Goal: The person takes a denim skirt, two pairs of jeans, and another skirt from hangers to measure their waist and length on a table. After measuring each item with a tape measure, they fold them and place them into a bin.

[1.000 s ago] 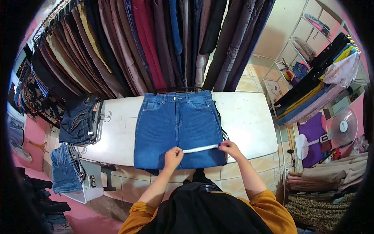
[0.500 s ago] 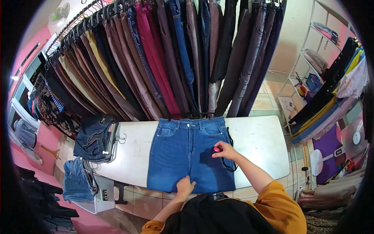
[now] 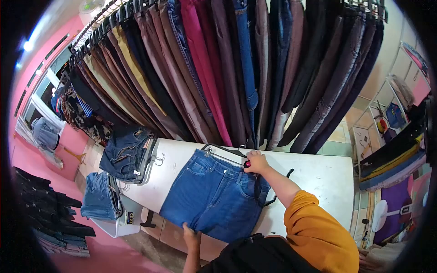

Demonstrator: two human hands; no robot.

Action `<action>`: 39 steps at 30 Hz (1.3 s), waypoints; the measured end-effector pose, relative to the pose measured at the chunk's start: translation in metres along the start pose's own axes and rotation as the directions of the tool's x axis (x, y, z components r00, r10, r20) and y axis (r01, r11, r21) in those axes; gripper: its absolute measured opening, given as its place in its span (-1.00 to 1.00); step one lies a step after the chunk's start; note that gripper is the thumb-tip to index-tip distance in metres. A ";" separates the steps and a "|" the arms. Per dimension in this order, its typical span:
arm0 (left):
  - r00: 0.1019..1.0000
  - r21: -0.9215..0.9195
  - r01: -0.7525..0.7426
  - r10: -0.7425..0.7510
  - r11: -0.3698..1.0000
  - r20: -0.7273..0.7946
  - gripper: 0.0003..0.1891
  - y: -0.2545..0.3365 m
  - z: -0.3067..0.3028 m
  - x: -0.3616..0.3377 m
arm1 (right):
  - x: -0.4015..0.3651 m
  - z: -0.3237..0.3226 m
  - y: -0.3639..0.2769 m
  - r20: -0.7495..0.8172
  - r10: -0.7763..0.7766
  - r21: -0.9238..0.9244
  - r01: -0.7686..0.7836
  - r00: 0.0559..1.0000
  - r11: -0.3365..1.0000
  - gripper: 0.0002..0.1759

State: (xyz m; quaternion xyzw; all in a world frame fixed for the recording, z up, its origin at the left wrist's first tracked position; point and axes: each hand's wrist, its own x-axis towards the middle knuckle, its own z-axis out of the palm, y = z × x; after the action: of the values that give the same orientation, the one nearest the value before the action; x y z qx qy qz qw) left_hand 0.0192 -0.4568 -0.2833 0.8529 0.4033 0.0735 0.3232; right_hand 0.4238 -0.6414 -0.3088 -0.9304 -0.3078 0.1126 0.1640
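Blue jeans (image 3: 210,195) lie at a slant over the white table, their waistband toward the clothes rail. A black clip hanger (image 3: 223,151) runs along the waistband, with a metal clip on its left part. My right hand (image 3: 256,162) is closed around the hanger at the right part of the waistband; small dark and pink bits show at its fingertips. Down at the near edge of the jeans, my left hand (image 3: 191,237) pinches the folded denim, thumb on top. A thin black curved strip (image 3: 276,196) sticks out beside the right side of the jeans.
The white table (image 3: 314,182) stands under a rail packed with hanging trousers (image 3: 218,77). Folded dark jeans (image 3: 125,154) rest on its left end. Lighter denim (image 3: 101,195) hangs over a white bin (image 3: 120,227). At right are a shelf rack and a white fan (image 3: 379,215).
The jeans have turned from straight to slanted. My right hand has gone from above the thigh up to the waistband and hanger. My left hand still grips the near edge. The camera view has shifted.
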 end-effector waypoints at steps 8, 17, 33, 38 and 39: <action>0.957 0.155 -0.058 0.099 0.986 -0.272 -0.62 -0.098 0.001 0.047 | -0.053 0.011 -0.028 0.089 -0.132 0.154 0.118 0.987 0.981 -0.21; 0.875 -0.151 -0.131 0.043 0.980 -0.483 -0.74 -0.026 -0.070 0.120 | -0.174 -0.022 -0.045 -0.045 0.065 0.634 -0.022 0.997 0.773 -0.39; 0.806 0.002 -0.540 0.516 0.842 0.290 -0.56 0.147 0.051 0.089 | -0.451 -0.061 0.227 -0.423 0.767 0.306 -0.720 0.483 0.623 -0.46; 0.762 0.394 -0.497 0.172 0.773 0.624 -0.57 0.033 0.002 0.080 | -0.457 -0.037 0.257 -0.372 0.833 0.349 -0.770 0.409 0.534 -0.46; 0.762 0.397 -0.498 0.171 0.771 0.624 -0.57 0.021 0.004 0.075 | -0.454 -0.037 0.256 -0.369 0.835 0.351 -0.770 0.409 0.532 -0.46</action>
State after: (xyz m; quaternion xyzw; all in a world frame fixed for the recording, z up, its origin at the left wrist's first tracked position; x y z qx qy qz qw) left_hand 0.0844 -0.4135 -0.2836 0.9514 0.1288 -0.2349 0.1520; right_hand 0.2156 -1.1207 -0.3216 -0.9448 0.2376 -0.0464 0.2206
